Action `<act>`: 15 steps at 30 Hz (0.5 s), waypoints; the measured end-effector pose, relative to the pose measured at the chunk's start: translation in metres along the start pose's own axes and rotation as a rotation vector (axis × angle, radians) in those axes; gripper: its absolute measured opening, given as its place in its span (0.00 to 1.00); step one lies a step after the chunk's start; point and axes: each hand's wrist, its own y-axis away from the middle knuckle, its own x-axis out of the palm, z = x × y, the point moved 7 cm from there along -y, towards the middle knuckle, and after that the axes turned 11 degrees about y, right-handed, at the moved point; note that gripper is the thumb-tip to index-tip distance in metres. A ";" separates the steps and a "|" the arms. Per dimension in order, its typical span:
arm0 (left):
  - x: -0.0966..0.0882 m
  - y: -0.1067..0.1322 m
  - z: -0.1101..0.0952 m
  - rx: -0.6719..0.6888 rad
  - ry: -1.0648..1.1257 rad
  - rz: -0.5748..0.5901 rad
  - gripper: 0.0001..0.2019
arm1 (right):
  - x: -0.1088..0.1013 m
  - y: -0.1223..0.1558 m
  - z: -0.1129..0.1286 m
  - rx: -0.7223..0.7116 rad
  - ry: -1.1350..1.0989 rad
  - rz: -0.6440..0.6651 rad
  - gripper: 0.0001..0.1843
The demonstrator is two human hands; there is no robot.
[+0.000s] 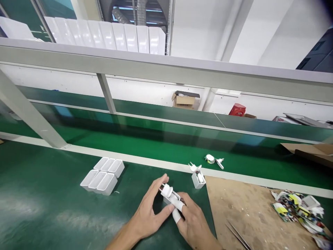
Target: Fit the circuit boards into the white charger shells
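A white charger case with a two-pin plug part at its top is between my hands, close above the green bench. My right hand, with white covers on two fingertips, grips the plug part and case from the right. My left hand is curved around the left side, its thumb against the case and its forefinger stretched beside the pins. How far the plug part sits inside the case is hidden by fingers. Just beyond stands another white case with a plug part tilted on its top.
Several open white cases stand grouped at left. On the green belt lie a small circuit board and a plug part. Tweezers and a pile of circuit boards lie on the brown board.
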 end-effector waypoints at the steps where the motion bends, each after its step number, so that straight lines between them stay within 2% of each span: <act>1: -0.001 -0.002 0.000 -0.011 -0.021 -0.012 0.26 | 0.001 0.000 0.000 0.011 0.009 -0.008 0.20; 3: -0.001 -0.004 0.000 -0.038 -0.034 -0.026 0.16 | 0.000 -0.001 0.002 0.027 0.012 -0.041 0.20; 4: -0.001 -0.005 0.000 -0.052 -0.030 -0.028 0.14 | 0.000 -0.002 0.003 0.030 0.007 -0.041 0.20; 9: 0.000 -0.007 -0.002 -0.106 0.017 -0.027 0.13 | 0.003 -0.003 0.001 0.063 -0.063 0.017 0.15; 15: 0.000 -0.010 0.004 -0.206 0.081 -0.022 0.15 | 0.007 -0.001 -0.002 0.118 -0.194 0.040 0.17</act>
